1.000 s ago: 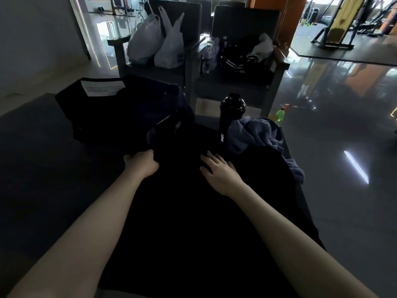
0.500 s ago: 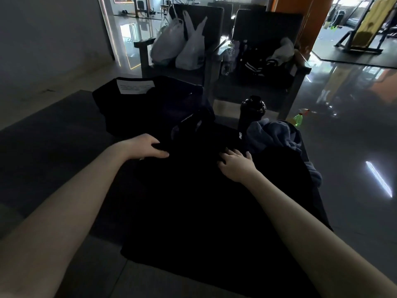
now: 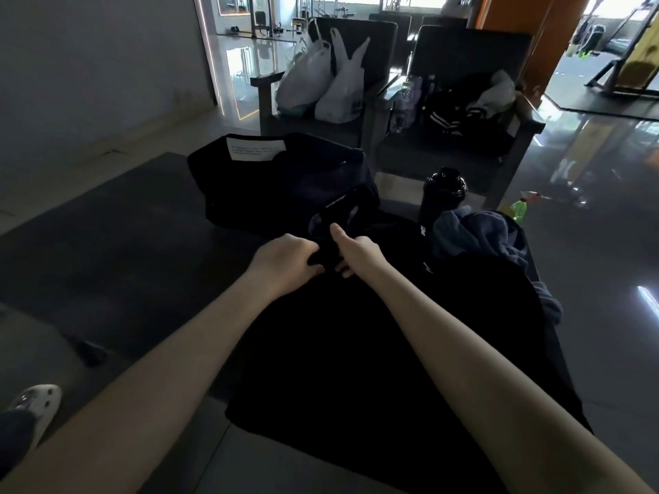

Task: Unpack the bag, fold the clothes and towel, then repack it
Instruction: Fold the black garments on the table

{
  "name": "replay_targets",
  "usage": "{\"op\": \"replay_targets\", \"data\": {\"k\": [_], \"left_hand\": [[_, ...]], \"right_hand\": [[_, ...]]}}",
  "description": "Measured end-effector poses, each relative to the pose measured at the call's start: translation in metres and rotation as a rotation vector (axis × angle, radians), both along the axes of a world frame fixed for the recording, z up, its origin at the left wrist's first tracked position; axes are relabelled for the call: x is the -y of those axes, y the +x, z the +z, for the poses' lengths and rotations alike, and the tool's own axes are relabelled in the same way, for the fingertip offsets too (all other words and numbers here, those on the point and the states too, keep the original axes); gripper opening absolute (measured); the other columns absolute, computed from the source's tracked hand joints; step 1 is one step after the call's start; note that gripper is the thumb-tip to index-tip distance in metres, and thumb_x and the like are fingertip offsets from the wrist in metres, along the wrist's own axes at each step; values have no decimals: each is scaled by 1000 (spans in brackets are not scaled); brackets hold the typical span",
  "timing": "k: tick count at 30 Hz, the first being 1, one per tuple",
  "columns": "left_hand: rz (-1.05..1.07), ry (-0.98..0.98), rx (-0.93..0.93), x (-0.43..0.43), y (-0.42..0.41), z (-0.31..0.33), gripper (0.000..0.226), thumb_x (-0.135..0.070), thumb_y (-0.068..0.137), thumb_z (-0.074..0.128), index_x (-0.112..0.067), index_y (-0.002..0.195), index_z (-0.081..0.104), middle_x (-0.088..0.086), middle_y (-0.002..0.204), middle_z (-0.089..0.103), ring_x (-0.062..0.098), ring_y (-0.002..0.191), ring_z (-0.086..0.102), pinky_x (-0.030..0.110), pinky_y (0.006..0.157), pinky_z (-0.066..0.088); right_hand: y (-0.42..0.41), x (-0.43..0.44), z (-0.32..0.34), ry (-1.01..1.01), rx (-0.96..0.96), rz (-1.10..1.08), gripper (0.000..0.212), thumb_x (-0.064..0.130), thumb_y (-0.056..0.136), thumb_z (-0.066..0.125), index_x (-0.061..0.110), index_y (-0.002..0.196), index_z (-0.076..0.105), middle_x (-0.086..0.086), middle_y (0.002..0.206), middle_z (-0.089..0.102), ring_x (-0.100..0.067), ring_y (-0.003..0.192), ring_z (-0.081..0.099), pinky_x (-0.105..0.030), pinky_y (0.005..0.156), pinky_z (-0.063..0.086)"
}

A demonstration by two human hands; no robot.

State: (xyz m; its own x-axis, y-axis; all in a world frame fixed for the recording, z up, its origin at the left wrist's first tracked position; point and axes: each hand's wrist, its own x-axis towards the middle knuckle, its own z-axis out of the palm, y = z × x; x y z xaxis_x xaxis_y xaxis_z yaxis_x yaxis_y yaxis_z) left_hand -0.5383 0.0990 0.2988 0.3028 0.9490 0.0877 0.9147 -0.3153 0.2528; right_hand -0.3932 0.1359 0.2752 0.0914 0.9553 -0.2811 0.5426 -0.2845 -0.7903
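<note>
A black garment (image 3: 374,351) lies spread flat on the dark mat in front of me. My left hand (image 3: 285,258) and my right hand (image 3: 356,251) meet at its far edge, and both grip a bunched fold of the black cloth between them. Just beyond them sits the dark bag (image 3: 285,183) with a white label, its opening facing me. A crumpled blue-grey towel (image 3: 474,237) lies to the right of my hands, beside a black shaker bottle (image 3: 442,197).
Two dark armchairs stand behind the bag, one holding white plastic bags (image 3: 324,83), the other dark clothing (image 3: 460,115). A green bottle (image 3: 519,210) lies on the shiny floor at the right. A white shoe (image 3: 35,408) shows at the lower left.
My hands were apart on the garment's far edge. They have come together at the middle and now grip the cloth, bunching it up.
</note>
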Motion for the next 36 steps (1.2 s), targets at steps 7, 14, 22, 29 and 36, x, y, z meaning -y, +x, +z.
{"op": "replay_targets", "data": {"k": [7,14,22,29,36], "left_hand": [[-76,-139,-115,20,16,-14,14,-19,87,54,-17,100,53,6,97,62,27,87,62,34,65,45],[-202,-374,44,34,22,-42,13,-11,85,58,-14,90,47,10,102,58,26,91,59,33,73,45],[-135,-149,10,42,27,-73,40,-39,100,37,-26,137,48,-1,136,38,19,126,37,40,105,33],[-117,-324,-183,46,14,-103,54,-45,98,38,-32,149,24,-6,159,2,23,145,4,49,118,8],[-112,-35,-90,94,11,-126,52,-36,95,47,-21,145,37,-3,151,31,18,141,26,44,114,17]], "right_hand": [[15,-20,1,65,-301,-184,7,11,81,57,12,74,59,-11,79,62,-28,75,63,-32,60,51],[35,-27,-16,178,-299,-204,17,18,85,48,25,94,60,-2,92,59,-20,81,58,-25,55,44],[47,-7,-13,269,177,13,65,11,85,60,15,144,34,-9,122,51,-17,99,55,-17,76,40],[54,39,-30,541,497,58,44,21,88,58,16,132,53,-1,142,43,-22,132,36,-39,107,28],[76,142,-72,587,451,119,29,14,88,60,11,117,64,-2,125,59,-23,121,49,-41,101,41]]}}
